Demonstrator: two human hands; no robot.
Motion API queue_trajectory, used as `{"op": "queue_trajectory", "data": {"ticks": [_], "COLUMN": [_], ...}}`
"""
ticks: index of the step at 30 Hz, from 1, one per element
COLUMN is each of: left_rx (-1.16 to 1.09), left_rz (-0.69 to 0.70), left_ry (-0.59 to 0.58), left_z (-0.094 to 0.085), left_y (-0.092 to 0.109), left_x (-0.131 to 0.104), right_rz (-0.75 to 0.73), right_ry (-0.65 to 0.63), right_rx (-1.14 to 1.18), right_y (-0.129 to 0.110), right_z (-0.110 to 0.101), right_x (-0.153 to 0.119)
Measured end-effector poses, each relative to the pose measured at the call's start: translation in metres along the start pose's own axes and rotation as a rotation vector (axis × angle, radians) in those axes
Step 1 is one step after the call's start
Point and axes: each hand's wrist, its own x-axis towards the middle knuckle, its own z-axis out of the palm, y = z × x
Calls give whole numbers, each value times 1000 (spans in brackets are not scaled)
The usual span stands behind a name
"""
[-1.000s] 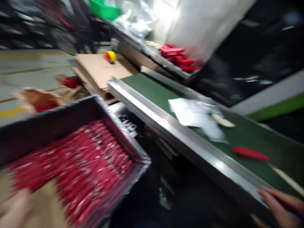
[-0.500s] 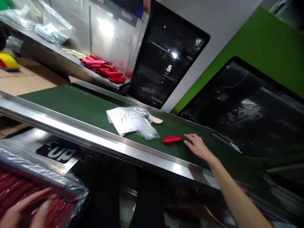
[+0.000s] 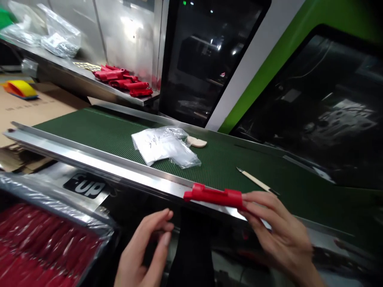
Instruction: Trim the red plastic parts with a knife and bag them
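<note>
A red plastic part (image 3: pixel 214 196), long and tube-like with raised ends, is gripped at its right end by my right hand (image 3: pixel 279 229). It is held over the near metal rail of the green conveyor belt (image 3: pixel 221 175). My left hand (image 3: pixel 149 243) hangs in front of the rail, to the left of the part and apart from it. Its fingers are curled with a gap to the thumb, holding nothing. On the belt behind the part lies a thin knife (image 3: pixel 255 180) with a pale handle and a pointed tip.
A marked white sheet in a clear plastic bag (image 3: pixel 164 145) lies on the belt beside a beige piece (image 3: pixel 196 142). Several red parts (image 3: pixel 122 79) are piled on a metal shelf (image 3: pixel 86 75). At lower left stands a plastic-lined box (image 3: pixel 98 239) of red parts. A green-and-black machine (image 3: pixel 299 111) borders the far side.
My right hand has taken the red part off the belt and brought it nearer. My left hand has moved right, away from the lined box. The knife now shows on the belt.
</note>
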Motion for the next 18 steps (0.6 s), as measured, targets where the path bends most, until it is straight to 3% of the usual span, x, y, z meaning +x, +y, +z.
{"op": "queue_trajectory", "data": {"ticks": [4, 9, 18], "left_rx": [-123, -121, -74], "left_rz": [-92, -113, -3], "left_ry": [52, 198, 183], "left_z": [12, 12, -6], "left_y": [25, 37, 37], "left_x": [3, -8, -14], "right_rz": [-115, -87, 242], "right_ry": [-57, -86, -75], "right_rx": [78, 132, 325], "right_y": [-24, -30, -44], "right_z": [-2, 5, 27], "right_x": [-9, -14, -22]}}
